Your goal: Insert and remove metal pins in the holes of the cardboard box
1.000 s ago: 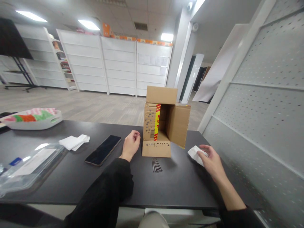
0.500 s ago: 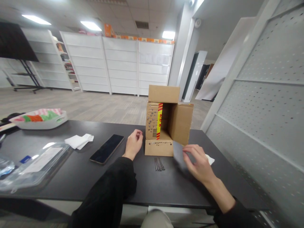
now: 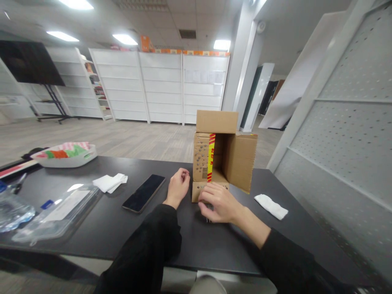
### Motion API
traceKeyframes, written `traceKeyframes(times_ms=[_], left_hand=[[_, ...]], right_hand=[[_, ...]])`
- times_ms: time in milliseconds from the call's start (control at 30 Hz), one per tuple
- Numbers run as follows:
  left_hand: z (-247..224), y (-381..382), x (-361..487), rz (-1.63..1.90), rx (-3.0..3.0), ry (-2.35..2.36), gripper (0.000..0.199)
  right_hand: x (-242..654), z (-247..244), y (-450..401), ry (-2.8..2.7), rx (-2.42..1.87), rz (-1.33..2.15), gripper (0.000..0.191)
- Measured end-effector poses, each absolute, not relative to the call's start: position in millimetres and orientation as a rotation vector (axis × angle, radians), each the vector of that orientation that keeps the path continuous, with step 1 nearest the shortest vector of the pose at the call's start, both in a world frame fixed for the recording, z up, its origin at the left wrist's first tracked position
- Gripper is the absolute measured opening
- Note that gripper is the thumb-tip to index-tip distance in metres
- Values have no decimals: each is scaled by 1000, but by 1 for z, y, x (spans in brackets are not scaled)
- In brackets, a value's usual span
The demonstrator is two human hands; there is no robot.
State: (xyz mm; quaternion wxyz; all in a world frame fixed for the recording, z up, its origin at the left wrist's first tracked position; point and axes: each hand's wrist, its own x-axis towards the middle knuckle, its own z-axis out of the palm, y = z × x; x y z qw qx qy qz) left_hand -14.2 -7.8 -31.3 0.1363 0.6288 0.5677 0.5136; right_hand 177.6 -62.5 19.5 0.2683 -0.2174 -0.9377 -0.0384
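Note:
A cardboard box (image 3: 202, 157) stands on the dark table with its front open and its flaps spread. Round dark spots mark its left front panel and the low front flap, beside a red-and-yellow tape strip. My right hand (image 3: 219, 202) is in front of the box, fingers curled down over a small bunch of nails (image 3: 210, 220), mostly hidden beneath it. Its thumb and forefinger are close together; what they hold, if anything, does not show. At the box's left side my left hand (image 3: 178, 188) rests with fingers curled in, its fingertips hidden.
A black phone (image 3: 143, 193) lies left of my left hand, with folded white tissue (image 3: 110, 182) beyond it. Farther left are a clear plastic case (image 3: 61, 212), a water bottle (image 3: 14, 210) and a white basket (image 3: 65, 159). Another folded tissue (image 3: 271, 206) lies at right.
My right hand has moved left, from beside the box's right flap to over the nails. The grey piece seen at its fingers is out of sight. My left hand stays by the box.

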Motion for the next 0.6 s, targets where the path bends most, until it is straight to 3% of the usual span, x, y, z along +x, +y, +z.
traceKeyframes(times_ms=[233,600], left_hand=[[-28,-10,-13,1479,1818,1650,13],[-21,-14,-9,1481,1819,1651,13]], right_hand=[[181,11,-55,-2617,-606,93,6],[200,26,-64,-2707,-854,433,40]])
